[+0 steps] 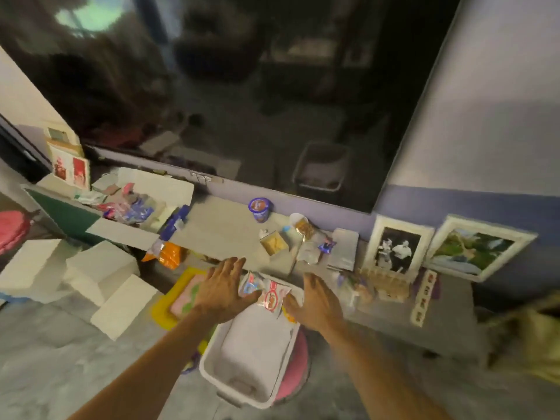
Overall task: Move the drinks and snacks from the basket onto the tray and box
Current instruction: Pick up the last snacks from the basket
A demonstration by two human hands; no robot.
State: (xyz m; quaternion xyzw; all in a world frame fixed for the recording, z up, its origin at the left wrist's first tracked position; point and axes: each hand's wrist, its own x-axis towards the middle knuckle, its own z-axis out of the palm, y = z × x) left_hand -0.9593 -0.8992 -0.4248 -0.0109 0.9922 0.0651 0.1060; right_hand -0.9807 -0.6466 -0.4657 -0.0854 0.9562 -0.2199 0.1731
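A white plastic basket (212,363) stands on a pink stool below me, its near part bare. At its far end lie a white and red snack packet (272,295) and a smaller clear packet (251,285). My left hand (222,287) hovers at the packets' left side, fingers spread. At their right side is my right hand (316,300), fingers also apart, with a bit of orange wrapper under it. Neither hand clearly grips anything. A white box (178,186) at the back left holds several snack packs. A yellow tray (160,310) with a pink item lies left of the basket.
On the grey shelf stand a purple cup (260,209), a yellow carton (274,243), a jar of snacks (303,226) and two framed pictures (397,248). An orange packet (169,254) hangs at the shelf edge. White foam blocks (100,268) lie on the floor at left.
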